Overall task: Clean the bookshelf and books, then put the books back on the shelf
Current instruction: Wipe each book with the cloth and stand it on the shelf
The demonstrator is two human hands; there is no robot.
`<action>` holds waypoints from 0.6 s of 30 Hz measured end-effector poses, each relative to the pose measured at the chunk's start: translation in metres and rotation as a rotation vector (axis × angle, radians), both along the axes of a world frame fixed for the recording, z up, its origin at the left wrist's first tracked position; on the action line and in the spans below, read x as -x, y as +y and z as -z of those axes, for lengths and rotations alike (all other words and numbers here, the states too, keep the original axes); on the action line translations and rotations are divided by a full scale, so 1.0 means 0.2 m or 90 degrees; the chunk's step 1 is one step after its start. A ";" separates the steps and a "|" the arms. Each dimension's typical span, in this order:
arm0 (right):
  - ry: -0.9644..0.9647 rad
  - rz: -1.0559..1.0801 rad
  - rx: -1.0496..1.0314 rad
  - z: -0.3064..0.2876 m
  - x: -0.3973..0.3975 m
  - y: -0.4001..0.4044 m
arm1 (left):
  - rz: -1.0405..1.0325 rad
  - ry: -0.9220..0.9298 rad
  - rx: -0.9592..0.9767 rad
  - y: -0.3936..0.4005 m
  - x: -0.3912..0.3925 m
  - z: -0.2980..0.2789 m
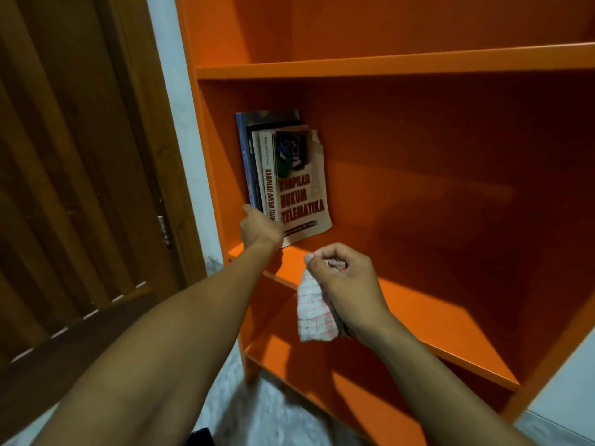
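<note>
An orange bookshelf fills the view. Several books stand upright at the left end of its middle shelf. The front one is a beige book titled "Kompilasi Hukum Telematika", with a bent top corner. My left hand is at the bottom of these books, its fingers on their lower spines; the grip itself is hidden. My right hand is curled round a white and red checked cloth, which hangs down in front of the middle shelf's front edge.
The middle shelf board runs on to the right of the books. A lower shelf lies below. A brown wooden door stands to the left, beside a white wall strip. The floor is pale and mottled.
</note>
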State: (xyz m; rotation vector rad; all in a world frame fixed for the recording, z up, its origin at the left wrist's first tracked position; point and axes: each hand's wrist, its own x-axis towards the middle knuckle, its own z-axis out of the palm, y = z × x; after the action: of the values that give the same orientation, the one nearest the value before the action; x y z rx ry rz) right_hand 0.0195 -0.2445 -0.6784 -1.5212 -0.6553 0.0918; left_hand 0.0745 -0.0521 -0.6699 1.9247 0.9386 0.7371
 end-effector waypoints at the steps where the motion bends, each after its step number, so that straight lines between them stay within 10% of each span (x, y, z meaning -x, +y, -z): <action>1: -0.001 0.002 -0.003 0.00 0.00 0.00 | -0.005 -0.003 0.005 -0.01 -0.01 0.00; 18: 0.060 -0.065 0.038 0.05 0.27 -0.02 | 0.146 -0.060 -0.206 -0.01 0.72 0.16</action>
State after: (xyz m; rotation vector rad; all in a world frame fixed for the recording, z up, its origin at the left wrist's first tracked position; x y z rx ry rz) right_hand -0.0350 -0.2480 -0.6894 -1.5304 -0.6591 0.2616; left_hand -0.0698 -0.0536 -0.7023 2.2108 0.5527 0.8755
